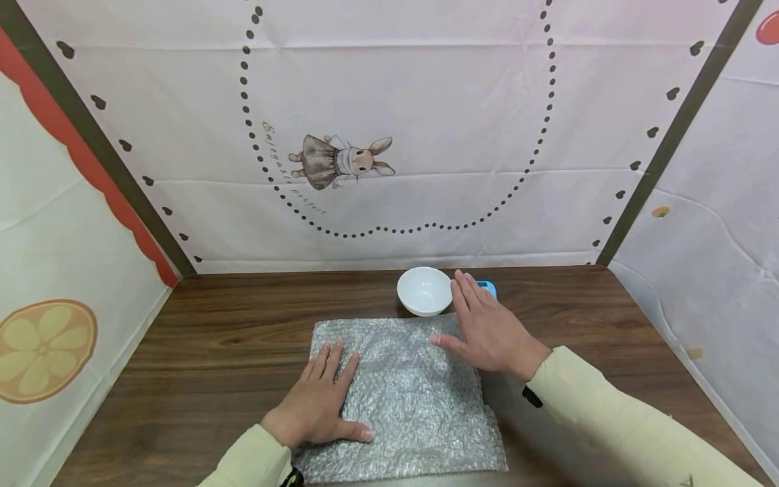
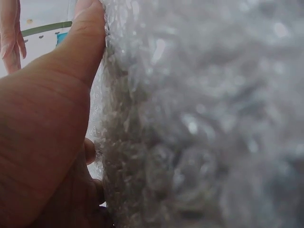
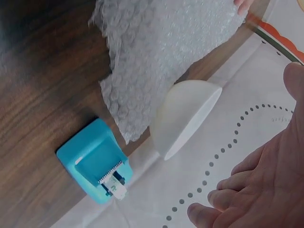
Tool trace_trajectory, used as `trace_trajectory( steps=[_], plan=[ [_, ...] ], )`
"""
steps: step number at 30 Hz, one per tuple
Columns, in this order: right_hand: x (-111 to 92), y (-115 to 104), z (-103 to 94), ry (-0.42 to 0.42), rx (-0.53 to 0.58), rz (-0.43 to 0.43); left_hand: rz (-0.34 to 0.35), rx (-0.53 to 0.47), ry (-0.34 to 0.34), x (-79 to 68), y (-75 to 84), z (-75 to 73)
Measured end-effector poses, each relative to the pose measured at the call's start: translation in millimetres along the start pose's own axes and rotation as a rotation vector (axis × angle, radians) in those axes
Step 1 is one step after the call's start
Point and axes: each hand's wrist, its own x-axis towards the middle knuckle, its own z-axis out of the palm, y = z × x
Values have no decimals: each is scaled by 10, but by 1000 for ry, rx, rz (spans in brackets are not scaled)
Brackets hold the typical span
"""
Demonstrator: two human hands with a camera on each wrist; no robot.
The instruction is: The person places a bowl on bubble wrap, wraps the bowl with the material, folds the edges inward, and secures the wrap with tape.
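Note:
A sheet of clear bubble wrap (image 1: pixel 420 399) lies spread on the wooden table. My left hand (image 1: pixel 319 402) rests on its left part with fingers extended and thumb out to the side. Over the sheet's upper right corner, my right hand (image 1: pixel 489 331) is held with straight fingers, thumb pointing left. In the right wrist view that hand (image 3: pixel 261 175) holds nothing and is raised off the sheet. A white bowl (image 1: pixel 425 291) stands at the sheet's far edge, just left of the right fingertips. Behind those fingers, a blue tape dispenser (image 3: pixel 95 159) is mostly hidden in the head view.
The brown wooden table (image 1: pixel 231 352) reaches back to a white cloth wall (image 1: pixel 426 101) printed with a rabbit and dotted lines. Printed cloth walls also enclose the left and right sides. The bowl and dispenser stand near the table's back edge.

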Motion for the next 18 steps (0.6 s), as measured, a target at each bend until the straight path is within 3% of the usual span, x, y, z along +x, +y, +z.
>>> trace_trajectory(
  steps=[18],
  plan=[
    [243, 85, -107, -70, 15, 30, -5, -4, -1, -4, 8, 15]
  ],
)
